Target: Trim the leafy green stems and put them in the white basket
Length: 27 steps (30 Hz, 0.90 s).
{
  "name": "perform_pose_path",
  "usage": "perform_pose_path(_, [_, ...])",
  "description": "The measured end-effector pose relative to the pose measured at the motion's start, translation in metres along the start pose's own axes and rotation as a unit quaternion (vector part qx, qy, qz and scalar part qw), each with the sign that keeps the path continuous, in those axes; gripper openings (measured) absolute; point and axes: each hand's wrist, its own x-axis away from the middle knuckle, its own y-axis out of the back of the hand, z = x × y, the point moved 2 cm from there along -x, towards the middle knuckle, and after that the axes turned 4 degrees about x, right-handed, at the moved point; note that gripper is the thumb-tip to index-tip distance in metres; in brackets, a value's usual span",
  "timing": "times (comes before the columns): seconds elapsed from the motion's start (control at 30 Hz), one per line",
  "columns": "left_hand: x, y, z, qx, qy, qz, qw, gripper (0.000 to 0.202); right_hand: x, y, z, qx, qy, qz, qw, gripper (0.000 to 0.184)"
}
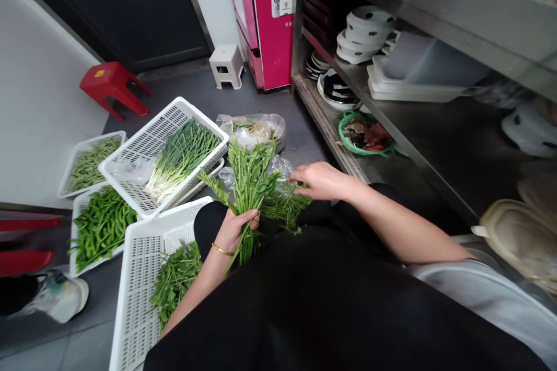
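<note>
My left hand (237,226) is closed around the stems of a bunch of leafy greens (250,177), held upright with the leaves at the top. To the right of the bunch, my right hand (319,179) hovers with its thumb and fingers apart and nothing visible between them. Just below its fingertips lies a heap of thin green stems (287,206), next to crumpled clear plastic (281,166). By my left forearm, a white perforated basket (134,284) holds more loose leafy greens (180,278).
Farther left are a crate (119,156) with green onions (187,156), green chili peppers (102,223) and green beans (96,163). A plastic bag (276,127) lies ahead. Steel shelving (391,127) with dishes and a green basket (348,144) borders the right. Another person's shoe (61,295) shows lower left.
</note>
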Motion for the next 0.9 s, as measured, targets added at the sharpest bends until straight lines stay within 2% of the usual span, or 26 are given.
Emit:
perform_pose_path(0.07, [-0.001,-0.004,-0.002,-0.016,-0.001,0.005,1.0,0.022,-0.013,-0.001,0.012,0.09,-0.012,-0.103,0.99,0.029])
perform_pose_path(0.1, [0.0,-0.007,-0.003,-0.024,-0.002,0.009,1.0,0.022,-0.022,-0.003,0.016,0.118,-0.017,-0.131,0.984,0.031])
perform_pose_path(0.2, [0.002,-0.011,-0.006,-0.035,-0.008,0.017,0.999,0.021,-0.047,-0.008,0.02,0.161,-0.02,-0.131,0.978,0.027])
perform_pose_path(0.27, [0.004,-0.01,-0.006,-0.028,-0.009,0.028,0.999,0.021,-0.055,-0.005,0.016,0.115,0.002,-0.153,0.982,0.025])
perform_pose_path(0.3, [0.005,-0.008,-0.005,-0.02,-0.008,0.034,0.999,0.021,-0.055,0.001,0.012,0.063,0.008,-0.193,0.979,0.024])
perform_pose_path(0.37, [0.008,-0.002,-0.005,0.007,-0.005,0.049,0.999,0.022,-0.045,0.02,0.0,-0.078,-0.002,-0.288,0.954,0.024])
perform_pose_path(0.4, [0.008,0.001,-0.005,0.026,-0.006,0.055,0.998,0.022,-0.038,0.029,-0.007,-0.148,-0.012,-0.309,0.94,0.026])
perform_pose_path(0.43, [0.009,0.005,-0.006,0.047,-0.008,0.062,0.997,0.024,-0.03,0.036,-0.013,-0.204,-0.021,-0.298,0.932,0.029])
perform_pose_path(0.47, [0.01,0.008,-0.008,0.067,-0.012,0.07,0.995,0.026,-0.022,0.04,-0.017,-0.235,-0.023,-0.248,0.939,0.03])
perform_pose_path(0.53, [0.01,0.013,-0.012,0.101,-0.019,0.086,0.991,0.03,-0.01,0.036,-0.019,-0.218,-0.014,-0.126,0.968,0.028])
perform_pose_path(0.57, [0.009,0.015,-0.015,0.112,-0.021,0.092,0.989,0.032,-0.006,0.03,-0.019,-0.182,-0.013,-0.098,0.978,0.025])
perform_pose_path(0.6, [0.009,0.016,-0.017,0.122,-0.021,0.097,0.988,0.032,-0.004,0.023,-0.018,-0.142,-0.017,-0.107,0.984,0.023])
perform_pose_path(0.67, [0.008,0.016,-0.02,0.135,-0.025,0.103,0.985,0.034,-0.009,0.006,-0.014,-0.081,-0.04,-0.186,0.978,0.023])
perform_pose_path(0.73, [0.008,0.013,-0.022,0.143,-0.033,0.107,0.983,0.033,-0.021,-0.011,-0.01,-0.062,-0.062,-0.236,0.968,0.033])
perform_pose_path(0.77, [0.008,0.011,-0.022,0.144,-0.037,0.109,0.983,0.031,-0.028,-0.019,-0.008,-0.068,-0.072,-0.229,0.968,0.037])
perform_pose_path(0.83, [0.009,0.008,-0.022,0.142,-0.046,0.113,0.982,0.029,-0.04,-0.035,-0.003,-0.131,-0.102,-0.168,0.972,0.034])
perform_pose_path(0.87, [0.01,0.006,-0.022,0.142,-0.053,0.111,0.982,0.029,-0.045,-0.044,0.0,-0.195,-0.124,-0.128,0.965,0.032])
perform_pose_path(0.9, [0.011,0.005,-0.022,0.143,-0.06,0.105,0.982,0.03,-0.047,-0.052,0.004,-0.275,-0.147,-0.092,0.946,0.033])
